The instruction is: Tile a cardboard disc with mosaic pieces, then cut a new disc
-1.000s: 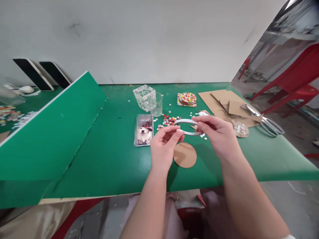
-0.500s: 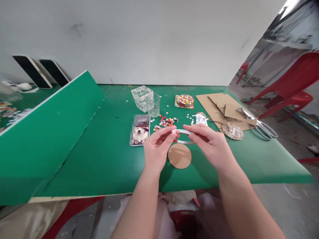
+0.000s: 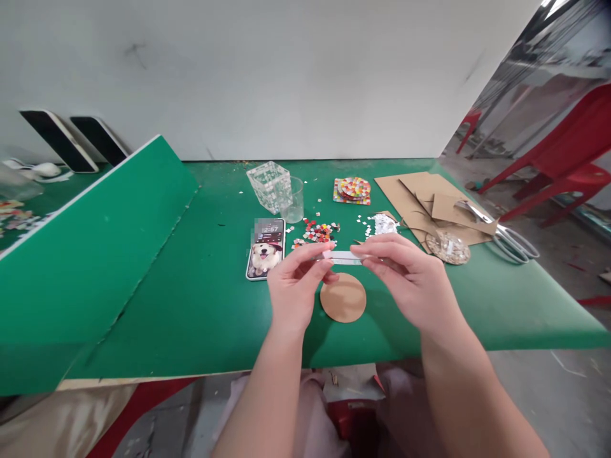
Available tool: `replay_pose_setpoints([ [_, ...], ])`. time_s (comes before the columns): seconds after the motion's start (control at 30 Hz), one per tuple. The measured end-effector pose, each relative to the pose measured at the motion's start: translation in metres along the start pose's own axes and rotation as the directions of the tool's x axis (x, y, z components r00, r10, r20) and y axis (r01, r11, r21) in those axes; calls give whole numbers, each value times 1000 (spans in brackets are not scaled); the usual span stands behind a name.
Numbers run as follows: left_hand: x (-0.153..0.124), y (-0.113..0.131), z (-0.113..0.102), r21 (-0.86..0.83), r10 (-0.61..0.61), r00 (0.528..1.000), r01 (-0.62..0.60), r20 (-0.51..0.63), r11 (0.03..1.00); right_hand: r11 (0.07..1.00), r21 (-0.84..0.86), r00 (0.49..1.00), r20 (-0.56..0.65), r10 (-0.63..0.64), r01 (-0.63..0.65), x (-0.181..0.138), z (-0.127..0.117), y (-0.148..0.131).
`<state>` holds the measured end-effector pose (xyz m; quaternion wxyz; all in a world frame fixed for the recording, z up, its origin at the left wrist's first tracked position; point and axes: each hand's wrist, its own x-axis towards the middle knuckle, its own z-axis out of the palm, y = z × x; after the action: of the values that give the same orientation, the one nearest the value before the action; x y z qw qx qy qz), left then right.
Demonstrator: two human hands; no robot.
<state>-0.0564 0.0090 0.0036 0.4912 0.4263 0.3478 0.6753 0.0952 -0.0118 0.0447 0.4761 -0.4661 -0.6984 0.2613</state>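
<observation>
Both hands hold a thin white tape ring [image 3: 344,257] edge-on above the green table [image 3: 214,299]. My left hand [image 3: 294,289] pinches its left end between thumb and fingers. My right hand [image 3: 405,277] pinches its right end. Just below the ring lies a round brown cardboard disc [image 3: 343,298] on the table. Small red, white and coloured mosaic squares [image 3: 317,233] are scattered behind the hands.
A phone [image 3: 265,249] showing a dog picture lies left of the hands. Behind it stand a clear cube box [image 3: 270,185] and a clear cup [image 3: 293,200]. Mosaic coasters [image 3: 353,190], brown cardboard sheets [image 3: 424,194], scissors [image 3: 506,235] sit right. A green board [image 3: 86,254] leans left.
The tape ring has tipped from an open loop facing me to nearly edge-on, and both hands have drawn slightly closer together and lower over the disc.
</observation>
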Motion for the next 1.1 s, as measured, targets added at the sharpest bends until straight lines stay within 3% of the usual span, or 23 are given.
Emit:
replay_pose_setpoints([
  [0.33, 0, 0, -1, -26, -26, 998, 27, 50, 999, 999, -41, 999, 9, -32, 33, 0, -3, -2],
  [0.77, 0, -2, 1, -8, -64, 998, 64, -15, 998, 994, 110, 1000, 18, -11, 9, -1, 0, -3],
  [0.93, 1, -2, 1, -33, -29, 999, 28, -28, 999, 975, 194, 994, 7, 107, -107, -1, 3, -1],
  [1.1, 1, -1, 0, -28, -20, 999, 19, -43, 999, 989, 125, 997, 24, 72, -74, 0, 3, -2],
])
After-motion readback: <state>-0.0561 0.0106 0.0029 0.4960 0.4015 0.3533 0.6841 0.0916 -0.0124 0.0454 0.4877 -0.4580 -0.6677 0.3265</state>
